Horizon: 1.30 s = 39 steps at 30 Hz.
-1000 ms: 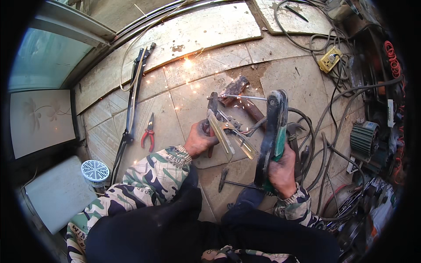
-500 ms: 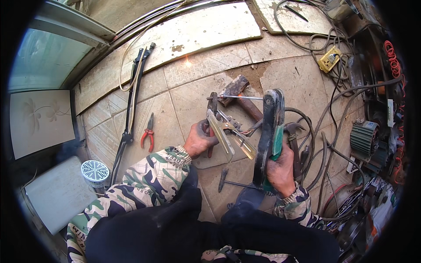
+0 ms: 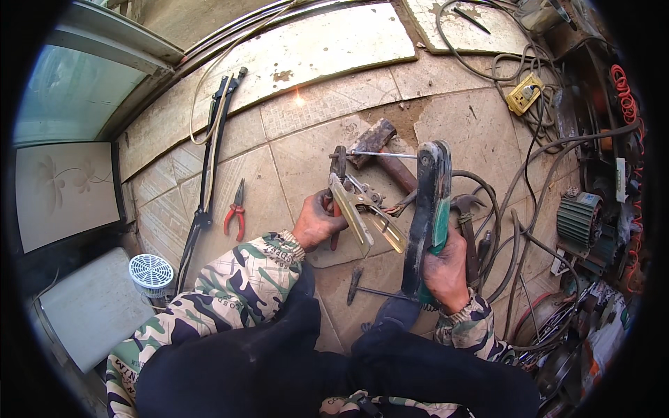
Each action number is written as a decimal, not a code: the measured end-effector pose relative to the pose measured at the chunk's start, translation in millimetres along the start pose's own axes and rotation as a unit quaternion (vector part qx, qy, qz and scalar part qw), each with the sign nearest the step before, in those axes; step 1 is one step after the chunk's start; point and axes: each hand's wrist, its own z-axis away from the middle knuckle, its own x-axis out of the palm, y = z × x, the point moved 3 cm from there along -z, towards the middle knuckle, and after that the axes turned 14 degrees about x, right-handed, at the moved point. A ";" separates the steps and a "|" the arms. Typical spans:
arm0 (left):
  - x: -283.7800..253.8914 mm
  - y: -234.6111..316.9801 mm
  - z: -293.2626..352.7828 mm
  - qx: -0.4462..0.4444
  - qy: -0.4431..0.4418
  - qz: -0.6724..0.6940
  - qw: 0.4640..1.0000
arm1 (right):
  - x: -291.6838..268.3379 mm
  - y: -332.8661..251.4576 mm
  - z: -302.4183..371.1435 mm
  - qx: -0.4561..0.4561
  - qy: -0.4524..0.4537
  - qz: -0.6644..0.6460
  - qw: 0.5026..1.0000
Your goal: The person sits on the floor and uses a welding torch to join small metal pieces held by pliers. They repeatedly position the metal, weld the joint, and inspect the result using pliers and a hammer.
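Note:
My left hand (image 3: 317, 221) is closed around red-handled pliers (image 3: 339, 171), their dark jaws pointing away from me. Pale flat metal strips (image 3: 354, 219) lie against the pliers, and a brassy strip (image 3: 390, 235) slants beside them. In my right hand (image 3: 447, 273) is an upright black tool with a green grip (image 3: 440, 226). From its top a thin metal rod (image 3: 390, 155) reaches left toward the plier jaws; whether it touches them I cannot tell. Beyond the rod lies a heavy hammer (image 3: 397, 171) with a wooden handle. My fingers hide part of both grips.
Red-handled long-nose pliers (image 3: 235, 211) and a folded black stand (image 3: 209, 153) lie to the left. A claw hammer (image 3: 468, 223) rests right of my right hand. Cables loop around a yellow socket box (image 3: 524, 94); a green finned motor (image 3: 580, 219) stands at far right.
An orange glow near the heavy hammer's head, behind the rod, has gone. Both hands and their tools have stayed almost in place.

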 end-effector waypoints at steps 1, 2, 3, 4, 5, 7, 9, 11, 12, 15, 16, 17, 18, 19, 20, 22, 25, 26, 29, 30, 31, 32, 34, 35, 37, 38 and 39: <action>0.5 4.0 0.9 0.001 0.004 0.002 1.000 | 0.2 -0.2 -0.1 -0.001 0.000 0.001 1.000; 1.3 8.0 1.6 0.003 0.007 0.004 1.000 | 0.4 -0.4 -0.2 -0.002 -0.001 0.002 1.000; 2.4 9.7 1.5 0.004 0.009 0.007 1.000 | 0.3 0.1 -0.3 -0.004 0.002 0.005 1.000; 2.9 10.5 1.5 -0.003 0.005 0.011 1.000 | 0.2 0.6 -0.4 -0.005 0.005 0.008 1.000; 3.0 10.9 1.5 -0.009 0.001 0.016 1.000 | 0.0 0.9 -0.6 -0.007 0.008 0.011 1.000; 1.9 9.2 1.7 -0.008 0.000 0.016 1.000 | 0.0 -1.7 -0.4 -0.007 0.007 0.015 1.000; 1.4 3.9 0.4 0.003 0.004 0.009 1.000 | -0.3 -2.2 -0.3 -0.007 0.006 0.014 1.000; 2.1 8.0 0.2 -0.015 -0.011 0.003 1.000 | -1.1 -0.6 -0.1 -0.008 0.005 0.008 1.000; 1.8 11.6 1.1 -0.023 -0.017 -0.001 1.000 | -0.6 0.5 -0.6 -0.004 0.002 0.008 1.000; -1.0 4.5 3.3 0.002 -0.015 -0.005 1.000 | -0.4 8.9 -2.9 -0.003 -0.007 -0.001 1.000; -3.5 0.4 1.3 0.057 -0.030 -0.011 0.998 | -1.0 12.8 -3.4 -0.007 -0.010 -0.010 1.000; -5.4 -1.0 -1.3 0.112 -0.044 -0.017 0.993 | -0.7 14.8 -4.0 -0.012 -0.014 -0.020 1.000; -6.3 -2.7 -0.4 0.103 -0.044 -0.006 0.994 | -0.1 18.1 -4.9 0.000 0.008 -0.006 1.000; -6.9 -3.3 0.4 0.094 -0.045 0.006 0.995 | 1.4 15.9 -4.8 -0.002 0.014 0.001 1.000; -5.6 -0.6 1.7 0.084 -0.045 0.016 0.995 | 1.6 14.4 -4.8 -0.004 0.019 0.006 1.000; -8.8 -19.7 -5.1 0.087 -0.068 0.005 0.994 | -1.6 8.5 0.6 -0.123 0.048 0.002 0.991; -24.5 -28.6 -7.1 0.124 -0.063 -0.099 0.985 | -3.2 12.8 -1.3 -0.059 0.003 -0.042 0.997; -15.1 -20.4 -5.6 0.085 -0.048 -0.057 0.994 | -7.2 16.0 -0.5 0.008 -0.015 -0.056 0.998; -5.1 -8.8 -2.1 0.081 -0.020 0.004 0.996 | -8.2 6.6 2.8 -0.022 0.031 -0.066 0.997; -6.4 -14.4 -3.8 0.115 -0.013 0.018 0.993 | -9.4 10.0 1.8 -0.037 0.039 -0.064 0.997; -9.0 -23.2 -6.3 0.148 -0.005 0.031 0.988 | -10.3 11.5 1.6 -0.034 0.040 -0.058 0.997; -11.7 -22.2 -4.9 0.108 0.000 0.016 0.994 | -11.7 12.6 1.3 -0.032 0.039 -0.056 0.997; -7.8 -23.5 -6.9 0.068 -0.002 0.009 0.998 | -14.8 17.6 2.7 -0.035 0.038 -0.067 0.996; -4.0 -23.6 -8.2 0.069 -0.003 0.013 0.998 | -15.8 20.9 3.1 -0.030 0.042 -0.070 0.996; -1.9 -4.5 -0.7 0.037 -0.014 0.029 0.999 | -14.5 27.9 0.5 -0.022 0.035 -0.072 0.997; -3.7 -4.9 -1.3 0.022 -0.009 0.007 1.000 | -14.3 28.6 0.4 -0.014 0.036 -0.063 0.997; -4.9 -5.6 -2.3 0.007 -0.004 -0.014 1.000 | -14.2 29.1 0.5 -0.005 0.038 -0.054 0.998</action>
